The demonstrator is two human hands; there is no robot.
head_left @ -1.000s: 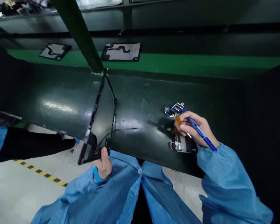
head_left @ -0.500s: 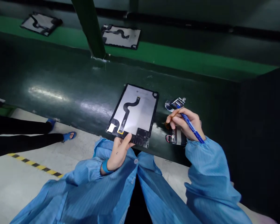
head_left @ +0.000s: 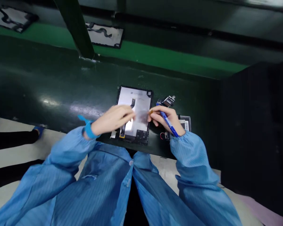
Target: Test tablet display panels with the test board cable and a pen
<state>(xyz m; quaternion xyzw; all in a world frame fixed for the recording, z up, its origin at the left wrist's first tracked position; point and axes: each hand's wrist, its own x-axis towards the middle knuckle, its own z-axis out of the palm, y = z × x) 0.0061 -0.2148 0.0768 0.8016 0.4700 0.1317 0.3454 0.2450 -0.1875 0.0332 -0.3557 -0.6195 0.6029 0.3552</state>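
Note:
A flat panel (head_left: 141, 116) with a black frame, a pale back and a dark ribbon cable (head_left: 133, 103) lies on the dark green bench. Over its left part is my left hand (head_left: 113, 119), its fingertips smeared by motion, covering part of the cable. My right hand (head_left: 166, 117), at the panel's right edge, holds a blue pen (head_left: 169, 123) and pinches a small amber piece (head_left: 151, 112) between thumb and finger. Just beyond this hand sits a metal tally counter (head_left: 168, 101). A dark part with red wire (head_left: 185, 124) lies partly behind my right wrist.
Two similar panels (head_left: 106, 34) (head_left: 13, 18) rest on the green strip at the back. A dark green post (head_left: 76, 31) rises between them. A dark block (head_left: 257, 125) stands at the right. A person's legs (head_left: 14, 141) show at the left.
My left hand has left the panel's lower edge and moved up over it. My right hand has come left from the counter to the panel's edge. The view has shifted.

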